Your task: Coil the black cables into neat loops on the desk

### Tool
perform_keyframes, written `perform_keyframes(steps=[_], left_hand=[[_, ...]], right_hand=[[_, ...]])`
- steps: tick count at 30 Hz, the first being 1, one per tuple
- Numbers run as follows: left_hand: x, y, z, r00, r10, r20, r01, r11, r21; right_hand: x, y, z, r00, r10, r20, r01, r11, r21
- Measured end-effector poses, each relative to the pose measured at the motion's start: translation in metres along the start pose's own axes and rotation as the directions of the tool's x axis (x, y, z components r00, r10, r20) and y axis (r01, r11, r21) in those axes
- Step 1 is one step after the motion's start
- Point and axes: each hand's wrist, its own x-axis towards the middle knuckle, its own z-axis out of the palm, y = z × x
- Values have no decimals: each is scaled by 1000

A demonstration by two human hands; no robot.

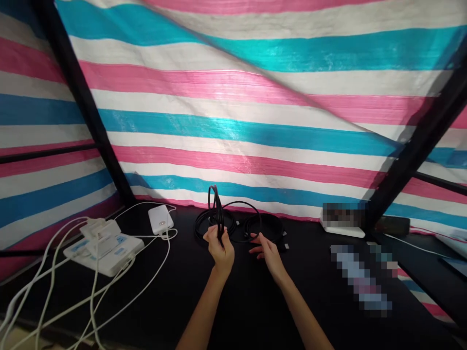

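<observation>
My left hand [221,247] is closed around a bundle of black cable loops [219,211], which stands upright above the fist. To its right, my right hand [269,253] has its fingers loosely curled at a strand of black cable [260,215] that arcs over from the left-hand side; its fingertips partly hide the contact. Behind my left hand lies a coil of black cable [199,228] on the black table. Another black coil [279,224] rests just beyond my right hand, with small light-coloured cable ends [286,246] beside it.
On the left, a white power strip [109,265] with plugged-in adapters trails several white cords [54,272]. A small white device [160,218] sits behind it. At the right are a white box-like object [343,231] and a blurred-out item [361,279]. Striped sheeting [233,121] hangs behind the table.
</observation>
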Motion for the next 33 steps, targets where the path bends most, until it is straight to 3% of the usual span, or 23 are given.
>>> perform_keyframes(steps=[6,11,15,19,22,26,33], left_hand=[[-10,16,2,954,274,119,-263,960,-98],[-15,28,5,918,359,169,-333,929,-162],[-20,30,5,885,406,228,-357,906,-228],[-19,24,2,947,259,191,-233,961,-147],[-13,22,1,992,31,125,-12,988,-152],[-3,22,2,960,-255,118,278,924,-263],[9,10,4,893,-448,27,444,871,-212]], right_hand=[[3,-7,-2,998,-38,58,29,989,148],[6,-7,-11,999,42,6,-42,953,299],[4,-13,-14,999,-39,-27,46,941,336],[1,-25,-19,992,-122,-30,125,928,350],[1,-31,-25,991,-122,-49,131,909,395],[3,-34,-35,994,-106,-33,109,891,441],[12,-29,-54,993,-83,82,18,806,592]])
